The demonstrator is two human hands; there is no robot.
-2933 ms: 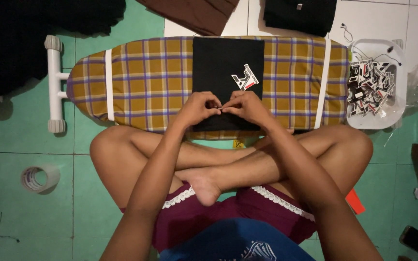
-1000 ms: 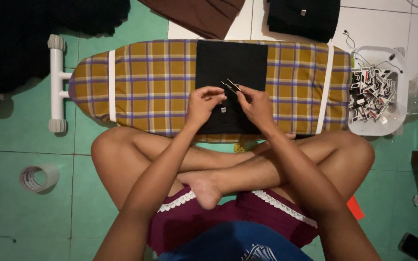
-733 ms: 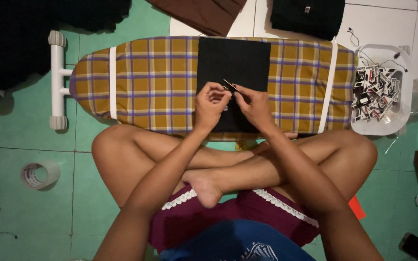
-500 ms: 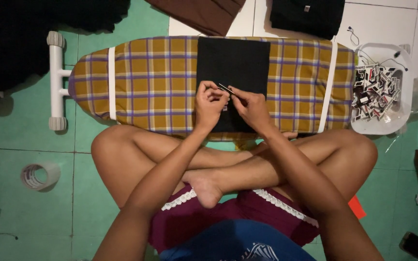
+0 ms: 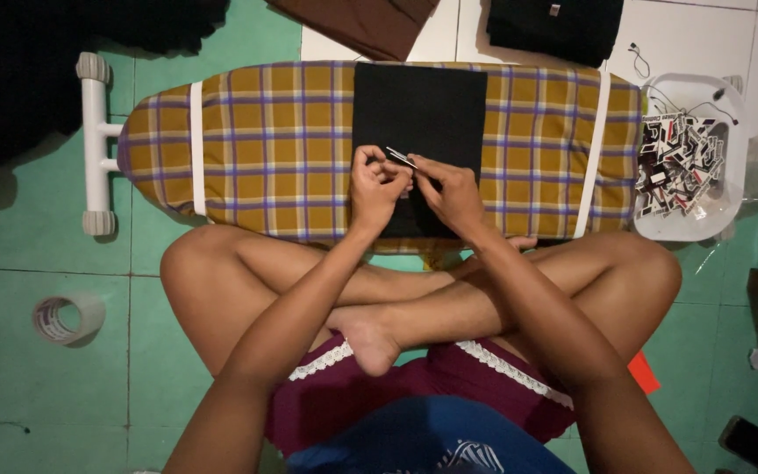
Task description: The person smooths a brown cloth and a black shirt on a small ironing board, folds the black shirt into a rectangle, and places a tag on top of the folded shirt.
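Both forearms come from the bottom of the view and meet over the middle of the board. The left hand (image 5: 377, 186) is bent at the wrist, with the fingers curled inward and the fingertips pinched close together. The right hand (image 5: 451, 191) lies just beside it, also with curled fingers, and its thumb and first fingers are closed on a small thin silver metal tool (image 5: 399, 158), which looks like tweezers or a small clip; I cannot tell which. The tool points up and to the left, and its tip is between the two hands. If the left fingers hold something small, it is too small to see.

The hands rest on a black rectangular piece of cloth (image 5: 420, 110), which lies flat across the middle of a low ironing board with a yellow and purple checked cover (image 5: 265, 149). The board has white straps and a white plastic leg at its left end. The person sits with crossed bare legs on a green tiled floor (image 5: 37, 237).

To the right of the board stands a white plastic basket full of small black and white tags (image 5: 682, 162). A roll of clear tape (image 5: 66, 318) lies on the floor at the left. Dark folded clothes (image 5: 554, 26) lie beyond the board.
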